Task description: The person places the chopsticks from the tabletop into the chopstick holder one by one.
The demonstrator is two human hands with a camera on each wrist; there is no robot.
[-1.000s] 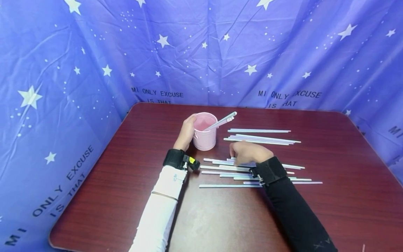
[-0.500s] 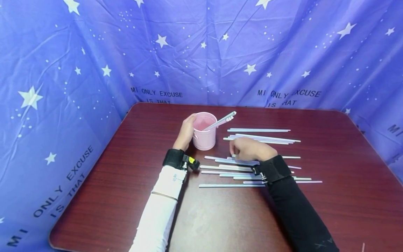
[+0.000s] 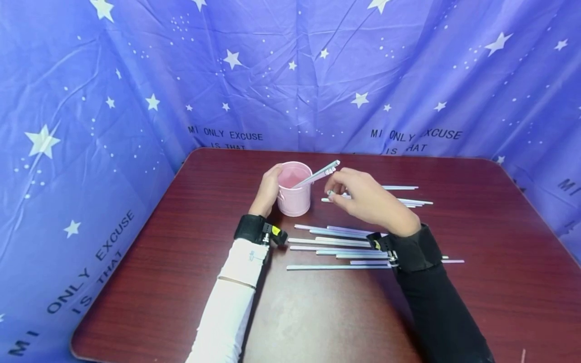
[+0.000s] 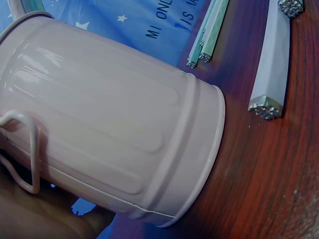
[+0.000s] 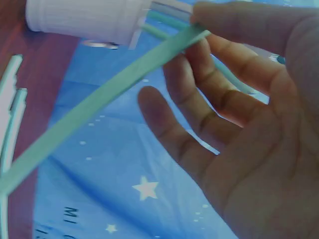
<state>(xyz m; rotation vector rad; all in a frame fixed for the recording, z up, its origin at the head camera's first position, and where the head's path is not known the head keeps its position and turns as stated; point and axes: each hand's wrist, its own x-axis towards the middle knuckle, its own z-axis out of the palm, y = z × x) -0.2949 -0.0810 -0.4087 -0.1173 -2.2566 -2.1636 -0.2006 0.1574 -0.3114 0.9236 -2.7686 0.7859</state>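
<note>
My left hand [image 3: 266, 192] grips the side of a small pink metal pail [image 3: 295, 202], which stands upright on the table. Several thin sticks [image 3: 320, 174] lean out over the pail's right rim. Just right of them, my right hand [image 3: 369, 200] is raised above the table. In the right wrist view it pinches one end of a thin pale green stick [image 5: 99, 102] between thumb and fingertips, the other fingers loosely bent. The left wrist view shows the pail's wall [image 4: 99, 104] and wire handle [image 4: 34, 149] close up, with most of the left hand hidden behind it.
Several pale sticks [image 3: 336, 241] lie in loose rows on the dark red table [image 3: 218, 201], in front of the pail and below my right forearm. Another group [image 3: 415, 202] lies farther back on the right. A blue star-patterned curtain [image 3: 272, 85] hangs behind and beside the table.
My right hand has lifted from the near rows of sticks, moving up and away toward the pail's rim with a stick pinched in it. The left hand and pail stay put.
</note>
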